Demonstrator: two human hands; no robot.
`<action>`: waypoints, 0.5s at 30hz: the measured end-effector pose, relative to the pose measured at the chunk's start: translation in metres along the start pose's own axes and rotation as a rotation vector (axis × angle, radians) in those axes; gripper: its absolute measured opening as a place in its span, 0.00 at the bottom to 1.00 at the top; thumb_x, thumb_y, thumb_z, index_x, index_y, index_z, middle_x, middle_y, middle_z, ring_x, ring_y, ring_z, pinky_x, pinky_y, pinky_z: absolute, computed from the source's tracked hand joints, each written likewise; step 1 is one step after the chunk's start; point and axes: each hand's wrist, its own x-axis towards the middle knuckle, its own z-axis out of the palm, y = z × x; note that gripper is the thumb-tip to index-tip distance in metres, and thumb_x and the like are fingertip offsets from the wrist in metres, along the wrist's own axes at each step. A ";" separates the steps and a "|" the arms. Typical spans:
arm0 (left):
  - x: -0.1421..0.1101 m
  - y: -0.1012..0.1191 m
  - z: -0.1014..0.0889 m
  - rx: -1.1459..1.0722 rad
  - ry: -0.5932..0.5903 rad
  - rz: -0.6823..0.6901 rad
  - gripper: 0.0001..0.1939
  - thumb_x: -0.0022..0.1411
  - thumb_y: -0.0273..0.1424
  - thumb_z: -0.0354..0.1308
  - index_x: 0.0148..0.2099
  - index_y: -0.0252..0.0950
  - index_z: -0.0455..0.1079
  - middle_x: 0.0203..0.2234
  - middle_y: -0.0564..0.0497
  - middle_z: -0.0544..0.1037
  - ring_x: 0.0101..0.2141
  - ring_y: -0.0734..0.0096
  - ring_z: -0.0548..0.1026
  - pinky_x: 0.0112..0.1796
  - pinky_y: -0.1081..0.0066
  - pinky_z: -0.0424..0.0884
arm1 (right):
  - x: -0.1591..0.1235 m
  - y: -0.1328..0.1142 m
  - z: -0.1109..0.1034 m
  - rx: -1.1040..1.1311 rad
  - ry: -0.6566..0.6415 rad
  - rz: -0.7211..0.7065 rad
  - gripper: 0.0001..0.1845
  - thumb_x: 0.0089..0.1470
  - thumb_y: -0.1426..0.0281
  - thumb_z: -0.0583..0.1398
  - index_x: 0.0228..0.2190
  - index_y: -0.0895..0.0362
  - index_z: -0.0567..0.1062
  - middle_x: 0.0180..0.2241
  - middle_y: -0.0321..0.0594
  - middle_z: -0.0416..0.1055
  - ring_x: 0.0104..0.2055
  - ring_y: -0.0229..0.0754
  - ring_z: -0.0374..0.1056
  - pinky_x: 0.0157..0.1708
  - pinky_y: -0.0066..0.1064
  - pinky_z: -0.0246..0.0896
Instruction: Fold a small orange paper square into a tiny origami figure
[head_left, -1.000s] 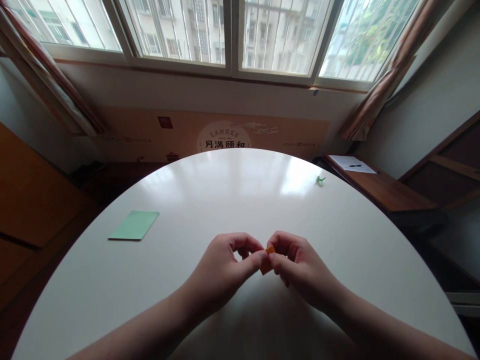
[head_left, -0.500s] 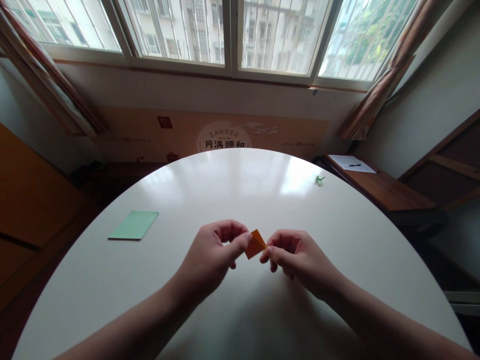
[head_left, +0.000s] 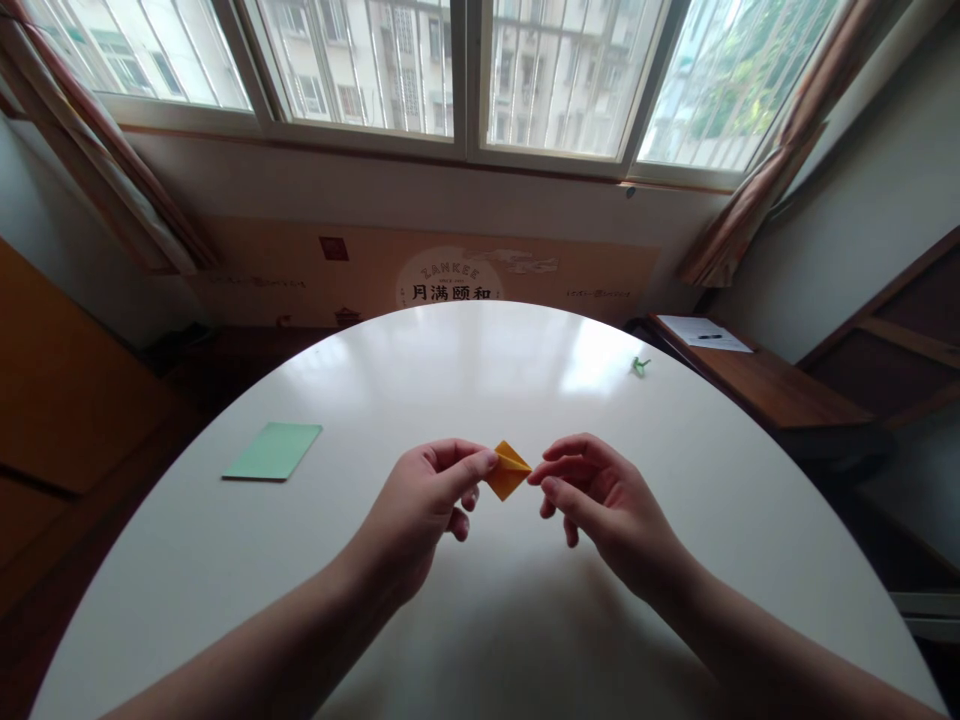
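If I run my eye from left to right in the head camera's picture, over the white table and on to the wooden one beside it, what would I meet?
Pale-green paper → left hand → folded orange paper → right hand → dark pen.

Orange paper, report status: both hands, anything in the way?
Left hand pinching folded orange paper. Right hand partly open at its tip, contact unclear. Green paper off left, apart from both hands.

Beyond the hands (head_left: 427, 495), barred windows (head_left: 562, 80) between curtains (head_left: 116, 180) throw glare (head_left: 592, 360) onto the white counter (head_left: 187, 560); well right of the hands stands a wooden desk (head_left: 802, 395).
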 end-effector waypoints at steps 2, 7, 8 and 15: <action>0.000 -0.001 0.000 0.016 -0.012 0.006 0.15 0.51 0.40 0.70 0.31 0.33 0.78 0.16 0.56 0.67 0.19 0.79 0.59 0.16 0.80 0.58 | -0.002 0.001 0.001 0.008 -0.007 -0.026 0.14 0.57 0.63 0.67 0.42 0.53 0.71 0.38 0.40 0.77 0.32 0.39 0.74 0.20 0.23 0.64; -0.002 -0.001 0.002 0.129 -0.056 0.016 0.14 0.54 0.40 0.69 0.33 0.33 0.78 0.16 0.56 0.68 0.18 0.80 0.60 0.17 0.79 0.59 | -0.004 0.000 0.003 -0.002 -0.025 -0.038 0.14 0.59 0.60 0.66 0.41 0.53 0.72 0.35 0.38 0.76 0.32 0.40 0.74 0.19 0.23 0.64; -0.003 -0.001 0.002 0.167 -0.071 0.028 0.14 0.55 0.40 0.68 0.33 0.33 0.79 0.17 0.55 0.70 0.18 0.80 0.60 0.17 0.79 0.59 | -0.004 -0.001 0.003 -0.014 -0.030 -0.028 0.13 0.59 0.60 0.66 0.41 0.54 0.72 0.34 0.38 0.76 0.31 0.40 0.73 0.19 0.23 0.64; -0.003 -0.003 0.003 0.239 -0.099 0.077 0.14 0.57 0.38 0.67 0.41 0.33 0.77 0.27 0.50 0.80 0.21 0.77 0.67 0.19 0.78 0.63 | -0.006 -0.005 0.004 -0.090 -0.114 0.082 0.21 0.57 0.67 0.67 0.51 0.53 0.72 0.30 0.35 0.73 0.28 0.35 0.68 0.20 0.22 0.60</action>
